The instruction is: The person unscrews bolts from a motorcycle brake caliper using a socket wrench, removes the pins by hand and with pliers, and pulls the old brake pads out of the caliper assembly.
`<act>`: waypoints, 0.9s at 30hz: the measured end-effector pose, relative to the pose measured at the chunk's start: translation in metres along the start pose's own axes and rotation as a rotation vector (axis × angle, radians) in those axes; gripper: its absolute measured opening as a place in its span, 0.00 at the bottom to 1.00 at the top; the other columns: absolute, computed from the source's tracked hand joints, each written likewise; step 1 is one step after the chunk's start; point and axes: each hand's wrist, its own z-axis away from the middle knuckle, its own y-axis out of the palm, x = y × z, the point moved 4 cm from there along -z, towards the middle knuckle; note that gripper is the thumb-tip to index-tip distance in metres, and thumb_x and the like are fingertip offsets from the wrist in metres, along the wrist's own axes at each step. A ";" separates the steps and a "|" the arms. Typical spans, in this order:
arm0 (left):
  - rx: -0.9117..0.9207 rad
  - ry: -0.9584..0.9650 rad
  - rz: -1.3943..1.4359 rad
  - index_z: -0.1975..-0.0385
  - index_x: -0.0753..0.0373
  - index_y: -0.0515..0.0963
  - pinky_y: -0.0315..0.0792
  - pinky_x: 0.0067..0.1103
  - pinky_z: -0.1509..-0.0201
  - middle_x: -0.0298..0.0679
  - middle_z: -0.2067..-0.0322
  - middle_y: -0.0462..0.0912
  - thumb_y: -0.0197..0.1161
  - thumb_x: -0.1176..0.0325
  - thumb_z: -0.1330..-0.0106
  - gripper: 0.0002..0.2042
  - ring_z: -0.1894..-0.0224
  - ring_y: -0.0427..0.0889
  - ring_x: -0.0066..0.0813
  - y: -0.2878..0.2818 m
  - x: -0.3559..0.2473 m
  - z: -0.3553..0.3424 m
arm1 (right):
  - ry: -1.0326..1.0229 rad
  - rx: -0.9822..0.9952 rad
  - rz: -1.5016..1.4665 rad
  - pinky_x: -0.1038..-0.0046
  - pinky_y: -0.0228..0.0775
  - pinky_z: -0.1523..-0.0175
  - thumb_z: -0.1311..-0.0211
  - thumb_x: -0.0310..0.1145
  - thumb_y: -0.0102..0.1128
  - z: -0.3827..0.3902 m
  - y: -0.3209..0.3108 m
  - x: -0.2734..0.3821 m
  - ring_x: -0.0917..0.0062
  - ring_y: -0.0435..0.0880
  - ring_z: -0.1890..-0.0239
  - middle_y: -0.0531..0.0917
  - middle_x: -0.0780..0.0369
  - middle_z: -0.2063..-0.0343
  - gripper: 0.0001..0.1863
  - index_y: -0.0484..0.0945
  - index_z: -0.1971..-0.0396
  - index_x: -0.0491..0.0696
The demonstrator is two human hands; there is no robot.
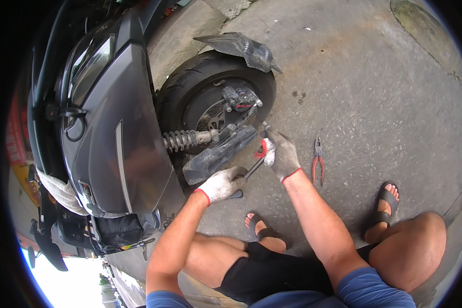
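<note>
My left hand, in a white red-cuffed glove, grips a dark metal bar tool with a black end. My right hand, in a soiled glove, is closed round the tool's upper part near its metal tip, with a bit of white and red fabric at the fingers. The tip is beside a scooter's rear wheel, below its brake caliper. A dirty black swingarm part and coil shock are left of my hands. Red-handled pliers lie right of my right hand.
The scooter's dark bodywork fills the left side, with a white cloth hanging on it. A dirty mudguard rises above the tyre. My bent knees and sandalled feet are on the concrete ground below.
</note>
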 end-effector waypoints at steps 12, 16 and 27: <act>-0.094 0.003 -0.088 0.49 0.64 0.76 0.70 0.34 0.45 0.54 0.54 0.81 0.58 0.56 0.35 0.21 0.49 0.79 0.49 -0.023 -0.014 0.002 | 0.084 -0.009 -0.368 0.71 0.75 0.70 0.32 0.37 0.58 -0.006 0.016 -0.006 0.76 0.78 0.75 0.78 0.63 0.74 0.13 0.79 0.65 0.41; -0.144 0.052 -0.153 0.56 0.66 0.76 0.70 0.36 0.50 0.54 0.61 0.79 0.61 0.59 0.37 0.17 0.55 0.78 0.53 -0.004 0.007 -0.008 | 0.044 -0.009 -0.132 0.69 0.76 0.69 0.32 0.38 0.58 -0.016 -0.002 -0.015 0.76 0.79 0.73 0.78 0.62 0.73 0.14 0.79 0.62 0.40; -0.271 -0.140 -0.032 0.63 0.60 0.84 0.73 0.43 0.54 0.56 0.69 0.82 0.57 0.55 0.38 0.16 0.61 0.81 0.57 0.056 0.055 -0.074 | 0.131 0.062 -0.002 0.72 0.75 0.71 0.29 0.38 0.54 -0.012 0.002 0.003 0.79 0.77 0.79 0.76 0.66 0.78 0.16 0.77 0.57 0.37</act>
